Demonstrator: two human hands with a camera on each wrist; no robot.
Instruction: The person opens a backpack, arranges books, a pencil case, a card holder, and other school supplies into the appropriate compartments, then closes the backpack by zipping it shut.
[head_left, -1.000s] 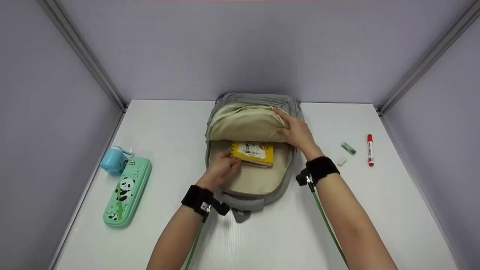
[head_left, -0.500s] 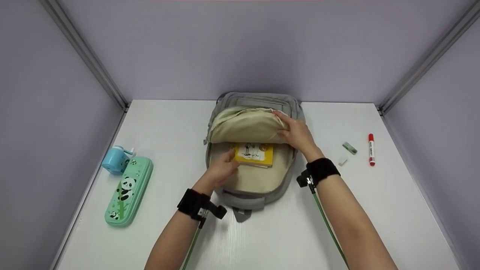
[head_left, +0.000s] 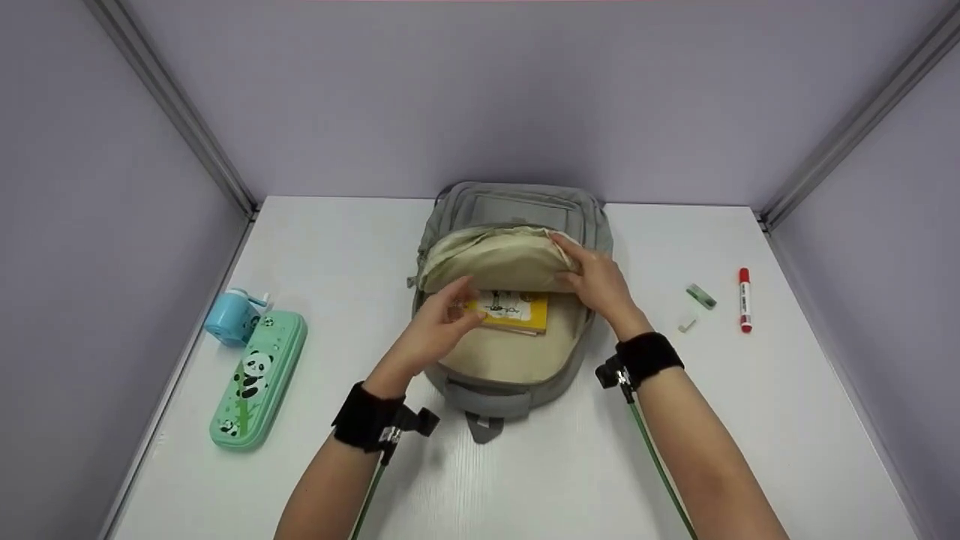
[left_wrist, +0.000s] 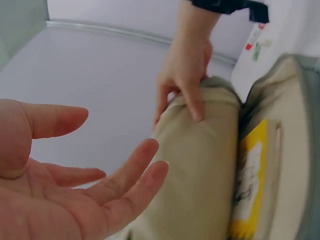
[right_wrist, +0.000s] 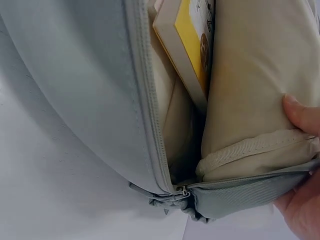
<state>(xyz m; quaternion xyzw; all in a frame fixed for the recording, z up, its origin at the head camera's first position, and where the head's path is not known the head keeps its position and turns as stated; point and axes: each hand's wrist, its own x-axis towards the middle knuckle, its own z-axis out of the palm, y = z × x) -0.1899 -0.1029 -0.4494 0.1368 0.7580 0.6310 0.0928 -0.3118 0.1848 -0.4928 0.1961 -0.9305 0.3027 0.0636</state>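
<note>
A grey backpack (head_left: 517,202) lies flat on the white table (head_left: 787,420), its main compartment unzipped and its cream lining showing. The right hand (head_left: 600,281) grips the right edge of the folded-back front flap (head_left: 499,259), fingers curled over the cream fabric and thumb beneath it, holding the flap partly lifted over the opening. Inside, a yellow book (head_left: 517,311) lies flat on the lining, its far end tucked under the flap. The left hand (head_left: 439,330) hovers above the left side of the opening, just beside the book's left edge, with its fingers spread and relaxed, holding nothing. On the left side of the table a green panda pencil case (head_left: 259,379) lies with a blue pencil sharpener (head_left: 232,319) touching its far end. To the right of the backpack lie a small green eraser (head_left: 700,295), a tiny white piece (head_left: 685,325) and a red marker (head_left: 743,299), well apart from the hands.
</note>
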